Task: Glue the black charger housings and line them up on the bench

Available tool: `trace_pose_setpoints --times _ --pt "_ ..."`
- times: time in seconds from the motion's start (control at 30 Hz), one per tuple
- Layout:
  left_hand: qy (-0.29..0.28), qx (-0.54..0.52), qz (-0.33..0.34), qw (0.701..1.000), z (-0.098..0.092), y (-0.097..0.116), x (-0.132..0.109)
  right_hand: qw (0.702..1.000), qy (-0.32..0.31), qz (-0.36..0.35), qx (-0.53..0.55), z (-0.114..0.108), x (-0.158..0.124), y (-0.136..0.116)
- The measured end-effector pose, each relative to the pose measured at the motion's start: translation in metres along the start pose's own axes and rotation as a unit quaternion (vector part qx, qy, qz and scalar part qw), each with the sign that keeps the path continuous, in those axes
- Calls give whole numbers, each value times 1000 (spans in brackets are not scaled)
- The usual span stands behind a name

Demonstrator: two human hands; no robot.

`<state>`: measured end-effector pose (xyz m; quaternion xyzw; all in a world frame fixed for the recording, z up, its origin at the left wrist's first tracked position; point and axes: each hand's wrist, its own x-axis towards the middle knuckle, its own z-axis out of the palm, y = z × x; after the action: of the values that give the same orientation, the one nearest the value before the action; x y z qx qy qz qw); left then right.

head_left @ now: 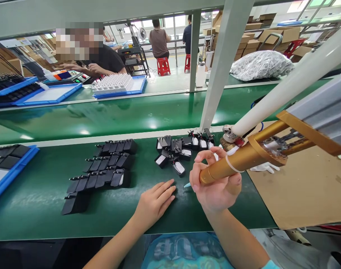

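Note:
My left hand (157, 201) lies palm down on the green work surface (111, 209), its fingers stretched out and pointing right. My right hand (215, 183) is raised beside it, curled around a light blue pointed tool (187, 185) whose tip points left; its grip is partly hidden by a gold cylinder (222, 168) of a machine in front. Ahead of my hands lies a loose group of small black cases with white insides (178, 167). To the left stand several rows of black cases (103, 177) with small prongs.
A grey slanted post (222, 59) and a white tube (282, 82) rise at the right. Brown cardboard (305, 190) lies there with a white glove (265, 167). A blue-rimmed tray (16, 175) is at the left edge. Across the green belt (103, 119), a person (106, 61) works.

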<state>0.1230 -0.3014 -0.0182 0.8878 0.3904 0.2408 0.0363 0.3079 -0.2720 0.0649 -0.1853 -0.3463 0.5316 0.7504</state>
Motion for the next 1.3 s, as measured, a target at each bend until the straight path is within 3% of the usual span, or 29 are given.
trace_pose_setpoints --times 0.33,0.47,0.53,0.57,0.6,0.67,0.73,0.77,0.83,0.9,0.97,1.03,1.1,1.2,1.3 --pt "-69 75 -27 994 7 1 -6 1000 -4 -6 -4 1 1 -1" --pt "-82 -43 -114 989 8 0 -6 1000 -10 -9 0 0 0 0" --pt "-56 -185 -210 958 7 1 -4 1000 -9 -8 2 0 0 0" --pt "-29 -279 -273 920 6 3 -2 1000 -8 -11 0 0 0 0" --pt "3 -380 -336 862 5 6 0 1000 -6 -15 -2 0 1 0" --pt "66 -569 -427 700 3 12 4 1000 -2 -22 -9 0 1 0" --pt "112 -701 -451 540 2 19 8 1000 4 -23 -15 -1 1 0" --pt "127 -743 -446 482 1 21 9 1000 8 -23 -18 -1 1 0" --pt "145 -793 -424 412 0 25 12 999 17 -23 -24 -2 2 1" --pt "150 -814 -403 392 -2 26 13 999 20 -24 -27 -4 2 1" --pt "147 -810 -395 408 -5 27 13 999 17 -23 -28 -5 2 1" --pt "149 -772 -406 467 -8 27 9 999 13 -22 -30 -6 3 1" --pt "173 -664 -434 583 -14 25 -2 999 12 -24 -33 -6 3 2" --pt "220 -357 -474 774 -29 8 -36 999 20 -28 -30 -6 3 2" --pt "191 -7 -476 858 -48 -25 -79 999 30 -28 -27 -5 3 3"
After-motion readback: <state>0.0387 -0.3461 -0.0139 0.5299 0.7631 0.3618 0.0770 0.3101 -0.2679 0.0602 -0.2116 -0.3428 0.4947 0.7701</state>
